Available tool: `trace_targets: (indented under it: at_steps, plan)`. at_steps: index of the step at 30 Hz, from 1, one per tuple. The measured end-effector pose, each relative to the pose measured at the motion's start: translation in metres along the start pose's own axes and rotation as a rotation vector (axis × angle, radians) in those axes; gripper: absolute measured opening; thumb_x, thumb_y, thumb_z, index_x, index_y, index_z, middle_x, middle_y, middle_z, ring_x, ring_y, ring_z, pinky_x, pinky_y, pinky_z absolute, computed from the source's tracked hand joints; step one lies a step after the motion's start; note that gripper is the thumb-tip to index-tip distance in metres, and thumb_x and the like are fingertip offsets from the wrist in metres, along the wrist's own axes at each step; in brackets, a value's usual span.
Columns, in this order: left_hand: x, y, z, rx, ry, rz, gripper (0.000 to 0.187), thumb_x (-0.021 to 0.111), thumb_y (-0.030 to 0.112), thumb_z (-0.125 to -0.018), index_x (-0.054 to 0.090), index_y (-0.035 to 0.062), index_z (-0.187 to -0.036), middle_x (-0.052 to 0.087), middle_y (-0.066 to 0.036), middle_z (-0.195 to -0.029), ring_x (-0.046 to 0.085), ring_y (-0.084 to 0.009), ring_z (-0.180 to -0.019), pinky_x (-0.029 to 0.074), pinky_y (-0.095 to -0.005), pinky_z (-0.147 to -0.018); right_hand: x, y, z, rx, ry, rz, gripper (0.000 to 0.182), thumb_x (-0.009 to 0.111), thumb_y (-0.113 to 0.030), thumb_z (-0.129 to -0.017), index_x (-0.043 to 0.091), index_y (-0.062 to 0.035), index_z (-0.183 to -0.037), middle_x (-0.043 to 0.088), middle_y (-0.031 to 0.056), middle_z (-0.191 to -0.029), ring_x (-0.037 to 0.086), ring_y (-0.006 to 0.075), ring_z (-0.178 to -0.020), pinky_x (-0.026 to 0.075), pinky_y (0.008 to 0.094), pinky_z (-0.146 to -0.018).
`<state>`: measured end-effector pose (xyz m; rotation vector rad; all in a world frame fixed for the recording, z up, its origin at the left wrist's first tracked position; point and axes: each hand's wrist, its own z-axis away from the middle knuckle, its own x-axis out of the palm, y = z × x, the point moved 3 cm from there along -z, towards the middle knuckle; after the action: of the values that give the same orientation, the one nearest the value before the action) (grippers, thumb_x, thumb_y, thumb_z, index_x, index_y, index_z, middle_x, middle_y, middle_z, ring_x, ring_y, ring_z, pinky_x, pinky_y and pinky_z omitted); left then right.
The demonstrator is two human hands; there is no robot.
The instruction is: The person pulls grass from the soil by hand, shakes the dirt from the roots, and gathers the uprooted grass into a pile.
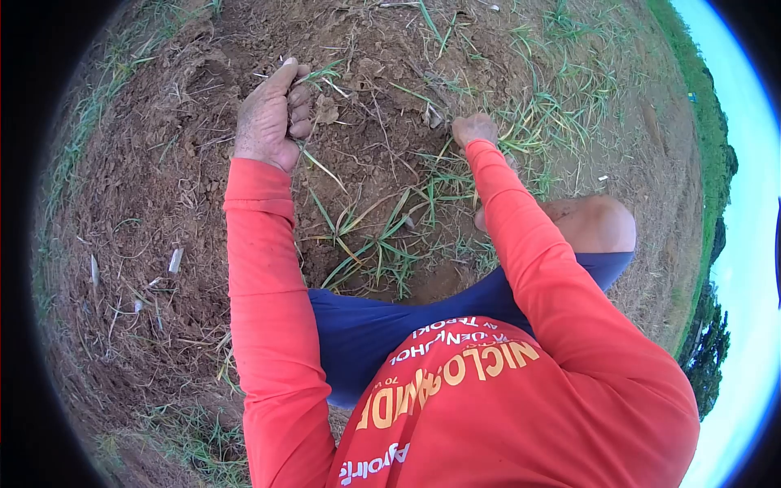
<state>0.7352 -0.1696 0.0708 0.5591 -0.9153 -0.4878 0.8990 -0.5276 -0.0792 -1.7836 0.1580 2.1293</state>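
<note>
My left hand (275,118) is closed in a fist above the bare soil, thumb pointing up and away. Green grass blades (324,73) stick out beside its curled fingers, and a thin pale stem trails from below the fist. My right hand (475,128) is also closed, low against the ground at the edge of a grass patch (533,126). What its fingers hold, if anything, is hidden. Between my arms grows a grass clump (378,240) with long green and yellowing blades. A dry leaf (327,109) lies close to my left fingers.
Loose brown soil (163,211) with dry roots and straw spreads to the left. Pale stalk pieces (176,260) lie on it. My bent bare knee (606,226) is at the right, beyond my right forearm. Trees (706,350) and sky edge the far right.
</note>
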Motion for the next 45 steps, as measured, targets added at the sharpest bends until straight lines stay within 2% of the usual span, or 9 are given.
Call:
trace_targets:
  at_steps: [3,8,13,16,18,20,22,30,45]
  plan:
    - [-0.003,0.007,0.003,0.027,0.015,0.007,0.021,0.065,0.029,-0.104,0.063,0.0087,-0.108,0.039,0.007,-0.068,0.030,-0.0028,-0.052,0.022,-0.0189,-0.041,-0.045,-0.025,0.036,-0.086,-0.107,0.151,0.042,0.064,-0.035,-0.092,0.075,0.0007,-0.111,0.072,0.0264,-0.119,0.070,0.0385,-0.112,0.054,0.0457,-0.101]
    - [-0.010,0.010,-0.003,0.057,-0.045,0.031,0.022,0.067,0.031,-0.102,0.065,0.0097,-0.102,0.045,0.007,-0.067,0.034,-0.0031,-0.051,0.024,-0.0209,-0.043,0.015,0.018,-0.010,0.143,-0.324,-0.188,0.036,0.056,-0.029,-0.098,0.077,-0.0010,-0.108,0.075,0.0213,-0.112,0.073,0.0374,-0.107,0.058,0.0444,-0.093]
    - [-0.011,0.012,0.000,0.076,-0.038,0.004,0.023,0.067,0.032,-0.103,0.065,0.0085,-0.104,0.045,0.007,-0.067,0.034,-0.0032,-0.051,0.024,-0.0208,-0.043,0.018,0.030,-0.002,-0.606,-0.165,0.691,0.032,0.049,-0.013,-0.098,0.077,-0.0008,-0.111,0.076,0.0200,-0.111,0.075,0.0353,-0.104,0.059,0.0470,-0.091]
    - [-0.017,0.014,0.001,0.073,-0.023,-0.008,0.023,0.066,0.032,-0.103,0.066,0.0083,-0.104,0.045,0.007,-0.068,0.034,-0.0029,-0.051,0.024,-0.0207,-0.043,0.023,0.031,-0.008,-0.540,-0.149,0.683,0.033,0.049,-0.014,-0.098,0.077,-0.0008,-0.108,0.076,0.0200,-0.111,0.073,0.0377,-0.107,0.058,0.0462,-0.094]
    - [-0.016,0.018,0.004,0.096,-0.008,-0.024,0.023,0.066,0.032,-0.103,0.066,0.0086,-0.104,0.045,0.007,-0.067,0.034,-0.0028,-0.051,0.024,-0.0206,-0.043,0.024,0.038,-0.014,-0.064,-0.102,0.063,0.033,0.052,-0.019,-0.096,0.077,0.0010,-0.105,0.076,0.0207,-0.110,0.072,0.0404,-0.107,0.056,0.0455,-0.096]
    - [-0.013,0.015,0.006,0.090,-0.004,-0.039,0.023,0.067,0.032,-0.103,0.066,0.0088,-0.103,0.045,0.007,-0.067,0.034,-0.0027,-0.051,0.024,-0.0206,-0.043,0.026,0.052,-0.014,0.000,-0.071,-0.062,0.035,0.056,-0.024,-0.092,0.077,0.0021,-0.101,0.075,0.0219,-0.108,0.071,0.0427,-0.107,0.055,0.0450,-0.097]
    - [-0.010,0.017,0.002,0.096,0.006,-0.039,0.023,0.067,0.032,-0.102,0.066,0.0089,-0.103,0.045,0.007,-0.067,0.034,-0.0026,-0.051,0.024,-0.0208,-0.043,0.031,0.044,-0.021,-0.390,-0.057,0.307,0.037,0.060,-0.029,-0.088,0.077,0.0028,-0.097,0.075,0.0237,-0.107,0.070,0.0444,-0.105,0.054,0.0448,-0.097]
    - [-0.014,0.019,0.001,0.143,0.001,-0.072,0.023,0.065,0.031,-0.104,0.065,0.0085,-0.108,0.044,0.008,-0.069,0.033,-0.0006,-0.052,0.024,-0.0173,-0.042,-0.004,0.038,0.034,-0.103,0.090,-0.242,0.033,0.062,-0.030,-0.081,0.072,0.0022,-0.079,0.071,0.0276,-0.091,0.069,0.0454,-0.089,0.052,0.0504,-0.086]
    - [0.002,0.006,-0.025,0.144,-0.072,-0.052,0.024,0.069,0.032,-0.101,0.068,0.0079,-0.104,0.052,0.007,-0.071,0.040,-0.0029,-0.054,0.029,-0.0200,-0.044,-0.225,-0.050,0.059,-0.291,-0.171,-0.378,0.030,0.076,-0.034,-0.083,0.077,-0.0042,-0.088,0.070,0.0050,-0.078,0.059,0.0168,-0.067,0.048,0.0389,-0.065]
